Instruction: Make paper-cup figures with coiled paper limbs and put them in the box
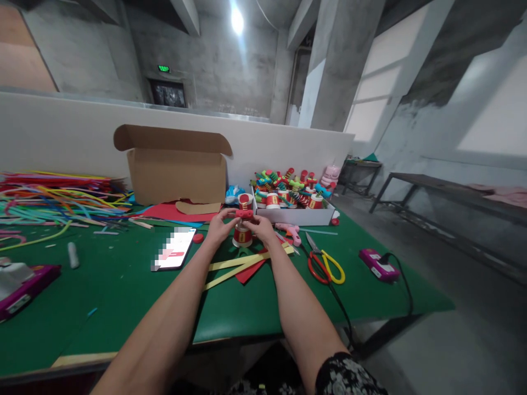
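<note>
Both my hands meet around a small red craft piece, with a coil-like part standing above it. My left hand pinches its left side and my right hand pinches its right side. Directly below stands a red and white paper cup, upside down on the table; whether the red piece is fixed to it I cannot tell. Yellow paper strips and a red paper piece lie under my right forearm. A pink glue gun rests just right of my right hand.
A white box of finished-looking crafts stands behind on the right. Scissors and a purple power strip lie to the right. A phone, an open cardboard box and many colourful strips are on the left.
</note>
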### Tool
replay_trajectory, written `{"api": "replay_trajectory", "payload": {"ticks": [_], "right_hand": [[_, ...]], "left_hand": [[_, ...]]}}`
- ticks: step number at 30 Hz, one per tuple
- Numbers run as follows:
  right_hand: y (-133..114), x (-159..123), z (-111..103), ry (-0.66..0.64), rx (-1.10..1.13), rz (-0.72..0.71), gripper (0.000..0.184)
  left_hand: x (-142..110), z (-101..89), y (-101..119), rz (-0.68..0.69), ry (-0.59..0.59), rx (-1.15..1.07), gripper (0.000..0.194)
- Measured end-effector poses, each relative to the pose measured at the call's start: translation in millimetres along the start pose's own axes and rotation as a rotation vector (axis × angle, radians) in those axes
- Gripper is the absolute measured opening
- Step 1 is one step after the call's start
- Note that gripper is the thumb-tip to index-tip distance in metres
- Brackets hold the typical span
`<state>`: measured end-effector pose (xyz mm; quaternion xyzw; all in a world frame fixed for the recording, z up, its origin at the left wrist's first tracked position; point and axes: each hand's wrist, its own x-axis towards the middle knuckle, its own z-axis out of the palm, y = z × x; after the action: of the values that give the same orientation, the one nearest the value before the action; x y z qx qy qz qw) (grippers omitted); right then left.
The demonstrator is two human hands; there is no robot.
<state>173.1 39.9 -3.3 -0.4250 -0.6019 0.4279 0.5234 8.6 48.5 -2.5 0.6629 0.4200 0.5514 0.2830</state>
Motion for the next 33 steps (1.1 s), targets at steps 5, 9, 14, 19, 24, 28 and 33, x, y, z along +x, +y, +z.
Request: {"api": "replay_trajectory", "payload": {"ticks": [5, 9, 14, 19, 24, 28, 33], "right_hand": [[-13.0, 2.2, -5.4, 0.091, 0.029, -0.106, 0.057], [-12.3, 5.7, -0.2, 0.098, 0.065, -0.126, 0.052], [-3.1, 6.5, 4.7, 0.134, 0.08, -0.11, 0.043], [-1.8, 5.1, 5.0, 0.134, 0.09, -0.07, 0.041], [-2.1, 4.8, 7.7, 0.109, 0.082, -0.085, 0.038], [1.6, 6.2, 8.3, 0.124, 0.084, -0.1, 0.035], [4.7, 5.7, 7.9, 0.124, 0.114, -0.059, 0.035]], "left_hand": [[0.0, 1.6, 0.2, -0.004, -0.01, -0.014, 0.046], [0.2, 4.1, -1.5, 0.004, -0.024, -0.031, 0.046], [0.2, 5.7, -3.0, -0.008, -0.01, -0.016, 0.046], [-0.4, 6.6, -2.5, 0.024, -0.018, 0.004, 0.04], [0.5, 5.7, -1.0, 0.027, -0.028, 0.03, 0.038], [0.9, 1.7, 2.0, -0.001, -0.037, 0.073, 0.035], [0.4, 0.5, 1.3, -0.012, -0.12, 0.094, 0.03]]}}
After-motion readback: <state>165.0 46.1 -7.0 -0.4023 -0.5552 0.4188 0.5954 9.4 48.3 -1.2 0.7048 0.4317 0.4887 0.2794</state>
